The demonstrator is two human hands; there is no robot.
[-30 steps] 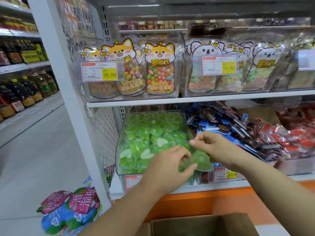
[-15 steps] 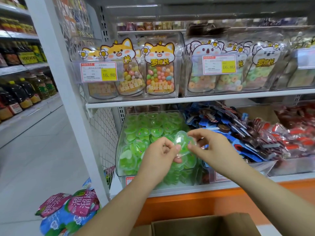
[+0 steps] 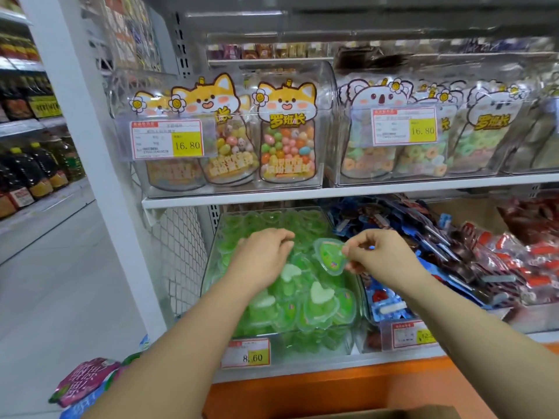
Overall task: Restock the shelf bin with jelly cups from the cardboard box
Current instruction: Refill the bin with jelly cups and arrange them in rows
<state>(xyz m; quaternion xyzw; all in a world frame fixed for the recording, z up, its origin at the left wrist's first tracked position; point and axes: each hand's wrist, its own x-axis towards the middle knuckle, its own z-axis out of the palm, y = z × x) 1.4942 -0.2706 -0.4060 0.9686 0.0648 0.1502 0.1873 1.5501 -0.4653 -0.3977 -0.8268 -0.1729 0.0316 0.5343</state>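
My right hand (image 3: 381,255) pinches one jelly cup (image 3: 331,257) by its rim above the shelf bin (image 3: 317,346), while my left hand (image 3: 263,258) curls onto the pile below, grasp unclear, and I judge the cup light, slick and squashy, best held by that stiffer rim.

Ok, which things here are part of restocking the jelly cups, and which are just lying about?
Part of the job: right hand pinching a green jelly cup; left hand over the shelf bin; cardboard box edge below.
Lying about: candy bags above; blue packets; red packets; oil bottles; floor pouches.
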